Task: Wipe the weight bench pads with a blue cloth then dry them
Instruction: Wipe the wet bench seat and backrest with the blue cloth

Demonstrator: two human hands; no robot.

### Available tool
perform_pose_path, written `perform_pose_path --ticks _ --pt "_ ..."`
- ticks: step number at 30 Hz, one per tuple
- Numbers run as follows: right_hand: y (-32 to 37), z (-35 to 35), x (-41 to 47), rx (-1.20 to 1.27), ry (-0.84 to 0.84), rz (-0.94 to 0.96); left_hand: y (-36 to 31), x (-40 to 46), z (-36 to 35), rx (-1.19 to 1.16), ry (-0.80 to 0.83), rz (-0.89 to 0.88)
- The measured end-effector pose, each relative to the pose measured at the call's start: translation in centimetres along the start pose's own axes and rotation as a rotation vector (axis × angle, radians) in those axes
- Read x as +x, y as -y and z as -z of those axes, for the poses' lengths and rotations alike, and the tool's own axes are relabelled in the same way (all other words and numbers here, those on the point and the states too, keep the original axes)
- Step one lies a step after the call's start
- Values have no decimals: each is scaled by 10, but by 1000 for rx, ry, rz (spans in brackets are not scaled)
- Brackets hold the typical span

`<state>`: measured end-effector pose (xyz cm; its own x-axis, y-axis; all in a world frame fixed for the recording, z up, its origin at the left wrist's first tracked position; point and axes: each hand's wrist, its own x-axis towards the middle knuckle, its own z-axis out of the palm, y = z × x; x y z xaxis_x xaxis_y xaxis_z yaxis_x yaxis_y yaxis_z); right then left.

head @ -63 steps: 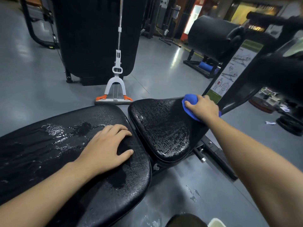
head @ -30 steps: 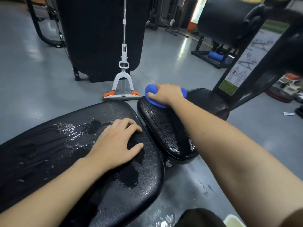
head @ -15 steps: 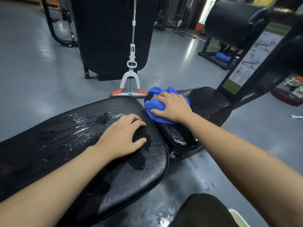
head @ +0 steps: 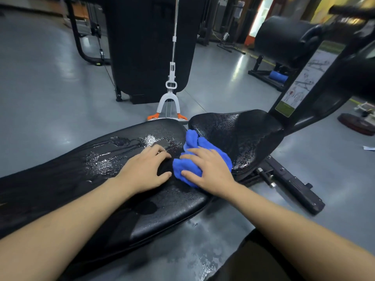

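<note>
The black weight bench has a long back pad on the left, streaked with water, and a smaller seat pad on the right, beaded with droplets. A crumpled blue cloth lies across the gap between the two pads. My right hand presses flat on the cloth with spread fingers, at the near end of the back pad. My left hand rests palm down on the wet back pad, just left of the cloth.
A white and orange squeeze mop stands on the floor behind the bench. The bench's black frame post with an instruction sticker rises at the right, a roller pad above it. Water is puddled on the grey floor below the bench.
My right hand slid the blue cloth from the seat pad's far right edge leftward and nearer, down onto the junction with the back pad. My left hand stayed on the back pad.
</note>
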<state>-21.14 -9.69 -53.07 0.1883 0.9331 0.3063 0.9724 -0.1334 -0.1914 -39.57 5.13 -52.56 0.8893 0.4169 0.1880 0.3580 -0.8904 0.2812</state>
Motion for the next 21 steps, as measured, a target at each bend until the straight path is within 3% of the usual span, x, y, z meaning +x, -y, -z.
perform_pose_path --ticks 9,21 --pt "14 10 -33 -1 150 207 48 -28 14 24 31 76" --pt "-6 -13 83 -147 148 119 70 -30 12 15 16 79"
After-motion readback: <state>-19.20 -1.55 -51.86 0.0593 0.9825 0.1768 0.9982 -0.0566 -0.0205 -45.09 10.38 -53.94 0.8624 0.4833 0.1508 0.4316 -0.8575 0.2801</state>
